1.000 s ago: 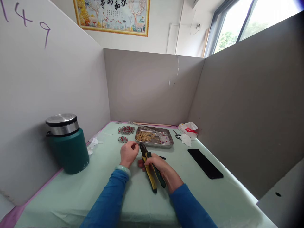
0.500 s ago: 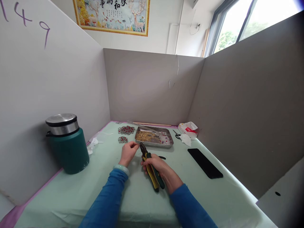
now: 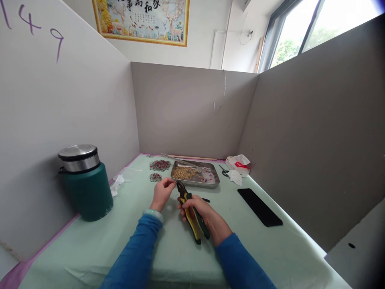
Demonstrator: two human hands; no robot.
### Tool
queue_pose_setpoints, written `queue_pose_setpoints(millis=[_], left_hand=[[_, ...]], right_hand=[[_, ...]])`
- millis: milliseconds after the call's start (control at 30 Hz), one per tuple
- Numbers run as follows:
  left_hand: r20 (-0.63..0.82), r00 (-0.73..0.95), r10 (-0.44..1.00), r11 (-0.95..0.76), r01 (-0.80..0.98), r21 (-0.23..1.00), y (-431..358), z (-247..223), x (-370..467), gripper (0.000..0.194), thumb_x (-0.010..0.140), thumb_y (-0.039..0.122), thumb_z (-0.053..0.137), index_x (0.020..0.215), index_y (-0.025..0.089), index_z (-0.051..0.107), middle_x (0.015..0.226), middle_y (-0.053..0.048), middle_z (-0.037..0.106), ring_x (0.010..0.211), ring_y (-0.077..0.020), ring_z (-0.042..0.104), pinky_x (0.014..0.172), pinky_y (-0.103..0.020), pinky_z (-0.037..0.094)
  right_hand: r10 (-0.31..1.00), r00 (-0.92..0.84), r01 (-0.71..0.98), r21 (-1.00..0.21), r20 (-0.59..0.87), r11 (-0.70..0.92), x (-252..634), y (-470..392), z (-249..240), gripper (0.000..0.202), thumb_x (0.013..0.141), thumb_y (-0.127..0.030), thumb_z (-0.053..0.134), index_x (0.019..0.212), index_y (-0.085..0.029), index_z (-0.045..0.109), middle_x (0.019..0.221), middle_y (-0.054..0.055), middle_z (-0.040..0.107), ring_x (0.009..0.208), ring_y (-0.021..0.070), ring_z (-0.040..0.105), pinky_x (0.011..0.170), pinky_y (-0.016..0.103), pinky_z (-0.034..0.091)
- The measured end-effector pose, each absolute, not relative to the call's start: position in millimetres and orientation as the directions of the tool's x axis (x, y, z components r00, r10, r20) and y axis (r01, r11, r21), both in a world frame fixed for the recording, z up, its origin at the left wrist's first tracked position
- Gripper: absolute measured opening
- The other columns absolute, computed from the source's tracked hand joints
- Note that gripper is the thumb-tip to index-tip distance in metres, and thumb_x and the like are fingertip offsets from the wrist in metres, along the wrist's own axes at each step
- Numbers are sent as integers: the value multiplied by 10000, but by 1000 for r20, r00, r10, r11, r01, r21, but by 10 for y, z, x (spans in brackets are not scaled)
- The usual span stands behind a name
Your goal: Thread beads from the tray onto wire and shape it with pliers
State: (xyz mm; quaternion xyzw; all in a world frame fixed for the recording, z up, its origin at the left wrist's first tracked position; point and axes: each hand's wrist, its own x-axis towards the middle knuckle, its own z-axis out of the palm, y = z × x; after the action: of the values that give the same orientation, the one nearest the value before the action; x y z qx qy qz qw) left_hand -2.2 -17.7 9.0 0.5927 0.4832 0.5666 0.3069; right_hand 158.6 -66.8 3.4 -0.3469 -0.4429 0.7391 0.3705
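My right hand (image 3: 200, 208) is wrapped round the handles of yellow and green pliers (image 3: 192, 218), whose dark jaws point up and left. The fingertips of my left hand (image 3: 162, 193) are pinched together right beside the jaws; whatever small thing they hold is too tiny to make out. Beyond both hands lies a metal tray (image 3: 195, 184) with gold-coloured bits on its left side and clear and red bits on its right. A larger pile of red and silver pieces (image 3: 160, 165) and a smaller pile (image 3: 155, 177) rest left of the tray.
A green flask (image 3: 87, 192) stands at the left, near crumpled tissue (image 3: 116, 184). To the right lie a black phone-like slab (image 3: 260, 207), scissors (image 3: 224, 171), white tissue (image 3: 235, 177) and a tissue pack (image 3: 238, 163). Grey panels (image 3: 192, 112) enclose the table.
The handles of the pliers have spread slightly wider apart in my right hand. My left hand has hardly moved.
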Motion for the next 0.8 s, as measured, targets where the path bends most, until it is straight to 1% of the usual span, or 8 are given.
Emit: queue_pose_setpoints(millis=[67, 200, 267, 433, 633, 800], left_hand=[[379, -85, 922, -344, 273, 898, -186, 90, -18, 121, 672, 283, 576, 668, 167, 609, 635, -1, 599, 634, -146, 527, 642, -264, 411], [396, 0, 918, -376, 308, 874, -217, 101, 21, 119, 675, 281, 567, 648, 171, 600, 604, 10, 575, 596, -135, 501, 603, -254, 395], [399, 16, 917, -384, 307, 871, -231, 109, 41, 122, 673, 284, 563, 635, 172, 590, 581, 17, 553, 574, -128, 481, 577, -249, 382], [385, -5, 923, -365, 308, 879, -245, 120, 63, 121, 666, 289, 559, 639, 172, 566, 569, 27, 521, 551, -117, 452, 551, -243, 365], [371, 3, 929, -362, 228, 904, -261, 129, 78, 126, 659, 285, 581, 634, 173, 529, 566, 39, 500, 541, -105, 447, 540, -232, 360], [337, 9, 941, -337, 74, 939, -304, 159, 108, 154, 656, 296, 610, 643, 175, 516, 558, 47, 495, 518, -95, 450, 516, -219, 362]], right_hand=[[871, -449, -216, -922, -198, -321, 1589, -657, 12, 278, 574, -122, 543, 851, -134, 563, 830, 73, 651, 597, 151, 595, 549, 300, 496], [874, -451, -285, -899, -181, -333, 1601, -646, 4, 327, 574, -111, 547, 900, -147, 542, 891, 84, 665, 700, 187, 636, 651, 342, 522], [879, -440, -280, -903, -183, -327, 1603, -637, 1, 328, 573, -112, 547, 899, -147, 534, 902, 86, 667, 684, 185, 637, 649, 345, 521], [895, -399, -244, -917, -202, -316, 1588, -608, -55, 341, 565, -120, 546, 903, -151, 515, 876, 73, 669, 597, 152, 613, 608, 319, 507], [916, -365, -218, -942, -164, -255, 1573, -611, -78, 310, 557, -129, 548, 866, -143, 543, 880, 75, 662, 596, 142, 599, 580, 289, 490], [911, -406, -247, -952, -69, -182, 1542, -666, 34, 318, 556, -123, 535, 871, -138, 574, 898, 79, 658, 658, 154, 607, 586, 272, 487]])
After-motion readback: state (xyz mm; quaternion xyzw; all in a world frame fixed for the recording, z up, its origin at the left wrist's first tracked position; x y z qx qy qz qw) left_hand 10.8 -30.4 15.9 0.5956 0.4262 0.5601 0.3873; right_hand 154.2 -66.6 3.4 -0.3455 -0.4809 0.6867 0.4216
